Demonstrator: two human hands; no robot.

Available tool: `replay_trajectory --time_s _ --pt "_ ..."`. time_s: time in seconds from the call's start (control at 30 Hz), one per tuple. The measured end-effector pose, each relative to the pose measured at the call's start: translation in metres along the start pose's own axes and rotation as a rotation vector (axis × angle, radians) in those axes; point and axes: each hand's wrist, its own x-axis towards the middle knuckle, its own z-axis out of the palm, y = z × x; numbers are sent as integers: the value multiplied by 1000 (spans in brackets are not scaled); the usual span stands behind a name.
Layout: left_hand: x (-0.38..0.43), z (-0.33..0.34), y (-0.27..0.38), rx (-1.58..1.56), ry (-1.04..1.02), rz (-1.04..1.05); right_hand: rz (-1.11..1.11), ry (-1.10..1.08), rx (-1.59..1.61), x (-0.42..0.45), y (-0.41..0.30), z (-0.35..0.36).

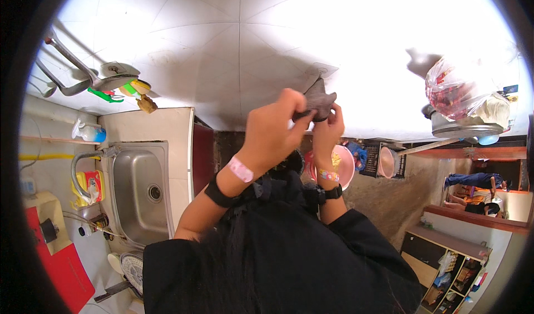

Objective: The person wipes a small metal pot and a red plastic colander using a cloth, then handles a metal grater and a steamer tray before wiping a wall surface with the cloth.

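A dark grey cloth [319, 101] hangs by its top corner from an adhesive hook [322, 70] on the white tiled wall [217, 64]. My left hand [273, 124], slightly blurred, pinches the cloth's left side between thumb and fingers. On the lower right, my right hand [329, 132] has its fingertips on the cloth; part of that grip is hidden behind the fabric. Both wrists wear dark bands, and each has a pink patterned strip beside its band.
A steel sink [139, 189] lies left, near a spray bottle [88, 131] and a yellow jug [89, 187]. Ladles [75, 59] hang upper left. Below my right hand stands a pink basin [346, 168]. A lidded pot [465, 124] sits right. Two people [475, 182] are beyond a doorway.
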Motion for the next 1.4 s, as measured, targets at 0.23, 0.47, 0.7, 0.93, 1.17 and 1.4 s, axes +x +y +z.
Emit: replay_trajectory --time_s 0.23,0.47,0.7,0.93,1.17,1.4 --pt "-13 -19 -26 -369 -99 -504 -224 247 -100 0 -15 -16" --pt "-28 -2 -22 -419 -273 -380 -478 284 -288 -4 -35 -31" --pt "3 6 -20 -487 -134 -233 -572 260 -39 38 -67 -12" --pt "35 -1 -37 -795 82 -312 -1056 149 -290 48 -98 26" --pt "40 17 -39 -773 47 -487 -724 269 -309 62 -76 11" --pt "3 46 -60 -724 9 -468 -498 128 -359 31 -26 -20"
